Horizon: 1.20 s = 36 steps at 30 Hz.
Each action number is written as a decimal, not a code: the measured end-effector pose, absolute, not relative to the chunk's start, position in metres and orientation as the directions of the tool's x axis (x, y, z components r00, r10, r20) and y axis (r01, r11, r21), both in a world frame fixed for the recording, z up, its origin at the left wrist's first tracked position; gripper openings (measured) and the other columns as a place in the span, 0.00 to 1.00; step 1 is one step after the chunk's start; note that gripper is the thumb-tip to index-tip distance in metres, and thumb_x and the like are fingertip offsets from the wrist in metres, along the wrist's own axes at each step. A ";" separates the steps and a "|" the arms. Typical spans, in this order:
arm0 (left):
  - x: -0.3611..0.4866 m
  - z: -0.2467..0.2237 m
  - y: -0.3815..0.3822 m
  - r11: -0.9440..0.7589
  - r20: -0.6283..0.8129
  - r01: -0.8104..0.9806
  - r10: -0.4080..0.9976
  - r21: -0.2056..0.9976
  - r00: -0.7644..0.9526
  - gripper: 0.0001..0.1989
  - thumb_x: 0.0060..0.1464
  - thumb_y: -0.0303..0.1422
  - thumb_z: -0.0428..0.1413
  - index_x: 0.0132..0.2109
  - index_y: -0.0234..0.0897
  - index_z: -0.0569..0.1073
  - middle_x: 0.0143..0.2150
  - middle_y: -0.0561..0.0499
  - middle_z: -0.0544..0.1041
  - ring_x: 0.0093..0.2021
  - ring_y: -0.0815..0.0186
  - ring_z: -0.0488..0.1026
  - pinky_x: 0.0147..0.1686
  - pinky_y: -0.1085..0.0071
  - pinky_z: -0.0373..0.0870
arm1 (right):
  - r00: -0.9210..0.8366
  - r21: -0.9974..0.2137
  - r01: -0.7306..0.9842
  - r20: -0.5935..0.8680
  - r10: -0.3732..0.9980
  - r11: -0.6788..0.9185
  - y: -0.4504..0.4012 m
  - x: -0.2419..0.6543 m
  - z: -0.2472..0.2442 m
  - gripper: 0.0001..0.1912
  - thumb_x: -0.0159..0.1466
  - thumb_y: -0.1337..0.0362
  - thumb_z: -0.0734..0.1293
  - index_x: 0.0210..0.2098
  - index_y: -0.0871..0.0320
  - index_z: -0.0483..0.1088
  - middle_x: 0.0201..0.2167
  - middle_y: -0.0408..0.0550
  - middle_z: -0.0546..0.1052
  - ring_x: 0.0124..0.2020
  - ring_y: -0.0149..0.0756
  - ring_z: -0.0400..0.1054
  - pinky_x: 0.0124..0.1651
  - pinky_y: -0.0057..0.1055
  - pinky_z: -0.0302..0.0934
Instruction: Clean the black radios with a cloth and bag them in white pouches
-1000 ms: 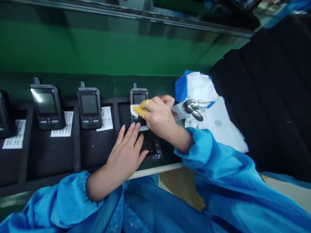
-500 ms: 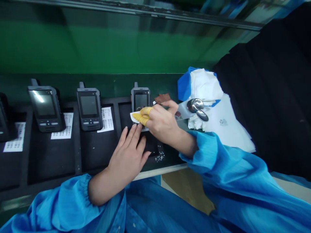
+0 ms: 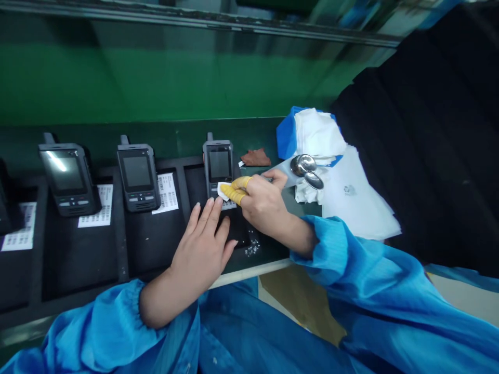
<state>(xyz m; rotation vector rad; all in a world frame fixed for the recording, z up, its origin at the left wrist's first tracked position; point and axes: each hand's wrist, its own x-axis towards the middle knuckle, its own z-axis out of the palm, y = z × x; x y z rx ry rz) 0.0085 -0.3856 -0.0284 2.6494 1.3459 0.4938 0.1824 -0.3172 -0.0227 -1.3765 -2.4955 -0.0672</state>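
Observation:
A dark grey handheld radio with a screen (image 3: 219, 163) leans in the right-hand compartment of the black tray (image 3: 122, 249). My right hand (image 3: 265, 202), with yellow finger cots on two fingers, pinches a small white wipe (image 3: 223, 191) against the keypad area below the screen. That wipe and my fingers cover part of the keys. My left hand (image 3: 205, 239) lies flat with fingers stretched, its fingertips at the lower end of the same radio. Beneath my right fingers, a barcode label (image 3: 229, 204) partly shows.
More radios (image 3: 138, 174) stand to the left, with barcode sheets (image 3: 167, 193) beside them. At the right are a blue box of white wipes (image 3: 286, 136), a metal pump dispenser (image 3: 303, 164), crumpled wipes (image 3: 307, 192), white sheets (image 3: 353, 200) and a brown cloth (image 3: 255, 157). Small clear bits (image 3: 252, 247) lie near the table edge.
My right hand with the wipe has slid slightly down and right, uncovering the radio's screen. My left hand stays at the radio's lower end. The whole view has shifted a little.

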 end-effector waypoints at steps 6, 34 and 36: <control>0.008 -0.026 -0.384 -0.602 0.240 0.767 0.796 0.222 0.556 0.19 0.64 0.34 0.47 0.53 0.25 0.74 0.64 0.27 0.64 0.64 0.44 0.62 0.61 0.44 0.61 | -0.406 -0.092 0.891 0.277 0.871 0.444 -0.273 0.142 -0.005 0.20 0.70 0.67 0.52 0.35 0.55 0.75 0.40 0.46 0.75 0.45 0.38 0.63 0.54 0.45 0.41; -0.066 -0.008 -0.411 -0.554 0.373 0.796 0.812 0.245 0.450 0.11 0.63 0.30 0.50 0.45 0.30 0.75 0.58 0.32 0.72 0.60 0.46 0.69 0.62 0.37 0.54 | -0.396 -0.025 0.906 0.304 0.867 0.423 -0.284 0.152 -0.017 0.21 0.68 0.70 0.53 0.40 0.54 0.77 0.39 0.47 0.74 0.41 0.37 0.61 0.48 0.42 0.39; -0.085 -0.011 -0.411 -0.491 0.377 0.841 0.840 0.227 0.389 0.11 0.63 0.31 0.51 0.46 0.30 0.75 0.58 0.31 0.72 0.60 0.45 0.69 0.62 0.37 0.54 | -0.506 0.042 0.855 0.288 0.813 0.517 -0.302 0.153 -0.020 0.21 0.68 0.70 0.53 0.36 0.54 0.77 0.36 0.46 0.74 0.38 0.35 0.60 0.48 0.41 0.39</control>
